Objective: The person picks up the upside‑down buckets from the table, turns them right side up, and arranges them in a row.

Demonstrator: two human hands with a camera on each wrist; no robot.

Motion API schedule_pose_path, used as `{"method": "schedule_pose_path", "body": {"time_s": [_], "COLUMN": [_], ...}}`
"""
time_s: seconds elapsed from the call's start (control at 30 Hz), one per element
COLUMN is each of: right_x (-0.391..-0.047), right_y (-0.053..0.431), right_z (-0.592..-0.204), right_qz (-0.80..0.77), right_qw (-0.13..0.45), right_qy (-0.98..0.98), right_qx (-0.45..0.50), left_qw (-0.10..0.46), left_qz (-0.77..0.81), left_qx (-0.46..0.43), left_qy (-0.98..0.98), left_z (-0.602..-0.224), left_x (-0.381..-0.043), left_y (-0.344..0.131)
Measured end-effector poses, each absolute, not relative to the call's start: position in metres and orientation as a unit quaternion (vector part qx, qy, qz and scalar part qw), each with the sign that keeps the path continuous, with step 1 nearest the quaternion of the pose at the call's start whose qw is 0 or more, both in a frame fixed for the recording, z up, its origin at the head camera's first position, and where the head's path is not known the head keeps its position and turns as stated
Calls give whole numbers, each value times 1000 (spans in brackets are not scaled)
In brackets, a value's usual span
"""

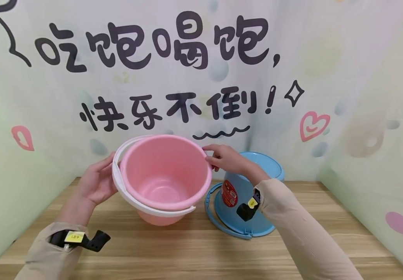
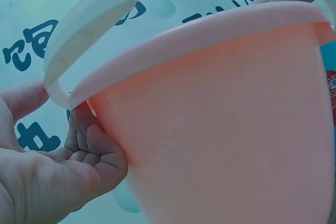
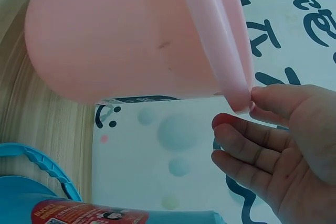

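A pink bucket [image 1: 163,171] tilts its mouth towards me, its white handle [image 1: 119,181] hanging down along the left and front of the rim. My left hand [image 1: 98,182] holds it at the left side. In the left wrist view, that hand's fingers [image 2: 100,148] curl under the rim against the wall, and the thumb is at the handle's end. On the opposite side my right hand [image 1: 227,159] pinches the rim between thumb and forefinger. Its other fingers [image 3: 247,156] extend below the rim in the right wrist view.
Behind my right forearm a blue bucket [image 1: 238,208] stands upside down on the wooden table [image 1: 145,252], with a red label [image 1: 229,193] on its side. Its blue handle [image 1: 219,225] lies on the table. A printed curtain [image 1: 187,85] hangs close behind.
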State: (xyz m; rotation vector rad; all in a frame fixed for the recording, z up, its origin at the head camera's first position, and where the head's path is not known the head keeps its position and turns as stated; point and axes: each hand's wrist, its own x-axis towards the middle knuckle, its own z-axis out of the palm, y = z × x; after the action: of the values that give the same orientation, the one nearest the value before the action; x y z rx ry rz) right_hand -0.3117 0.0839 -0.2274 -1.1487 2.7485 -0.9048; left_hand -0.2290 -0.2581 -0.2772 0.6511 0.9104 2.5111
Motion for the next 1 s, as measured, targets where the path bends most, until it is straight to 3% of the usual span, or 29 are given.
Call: {"method": "schedule_pose_path", "body": {"time_s": [0.37, 1.0], "right_x": [-311, -313], "right_y": [79, 69], "right_z": [-237, -247], "right_qz": [-342, -442], "right_qw": [-21, -13], "right_qy": [870, 863], "right_qx": [-353, -245], "left_qw": [184, 161], "left_qz": [921, 931], "left_qx": [184, 58], "left_qy": [289, 321], "left_z": [-276, -275], "left_x": [-232, -246], "left_y": [-260, -259]}}
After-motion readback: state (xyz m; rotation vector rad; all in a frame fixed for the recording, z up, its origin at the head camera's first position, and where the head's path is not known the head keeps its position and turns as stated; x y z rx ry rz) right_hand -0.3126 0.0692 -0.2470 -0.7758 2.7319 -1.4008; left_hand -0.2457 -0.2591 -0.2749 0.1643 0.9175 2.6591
